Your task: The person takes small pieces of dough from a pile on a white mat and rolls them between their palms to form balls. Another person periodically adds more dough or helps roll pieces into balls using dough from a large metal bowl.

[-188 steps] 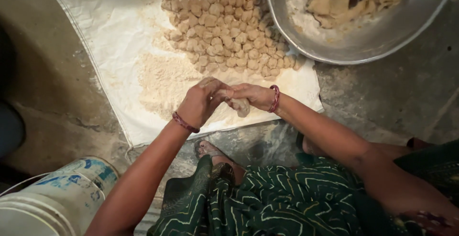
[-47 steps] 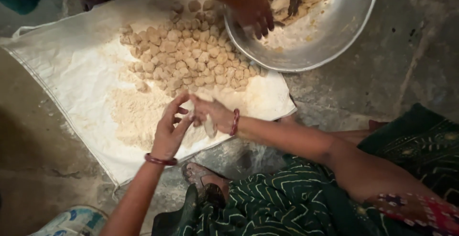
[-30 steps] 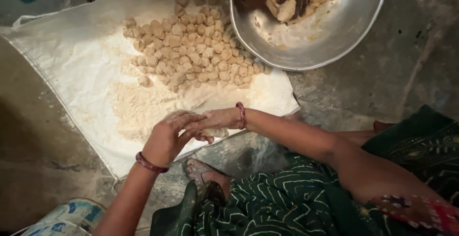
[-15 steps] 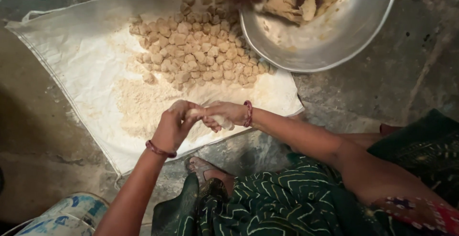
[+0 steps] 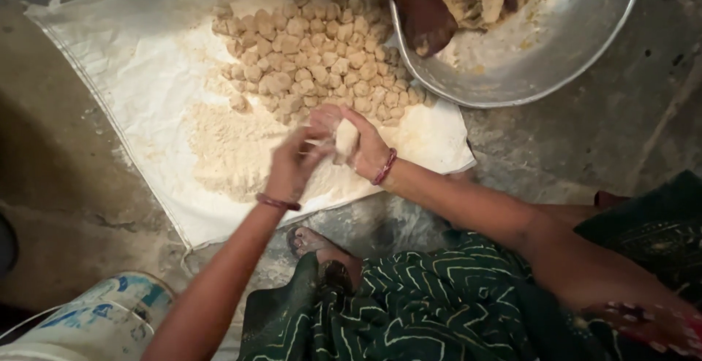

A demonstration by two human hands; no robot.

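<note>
My left hand (image 5: 292, 165) and my right hand (image 5: 362, 142) meet over a white cloth sack (image 5: 131, 76) spread on the floor. Between them sits a pale lump of dough (image 5: 345, 140), resting in my right palm with my left fingers against it. Just beyond my hands lies a heap of several small dough balls (image 5: 307, 61), with a patch of loose flour (image 5: 227, 149) to their near left. Both hands are dusted with flour.
A large metal bowl (image 5: 556, 47) holding dough stands at the back right. Another person's hands (image 5: 428, 17) work in it. A white and blue bucket (image 5: 95, 324) stands at the near left. My foot (image 5: 314, 244) rests below the cloth on the grey floor.
My hands have risen toward the ball heap and parted slightly, showing the dough lump. The other person's hands keep working in the bowl.
</note>
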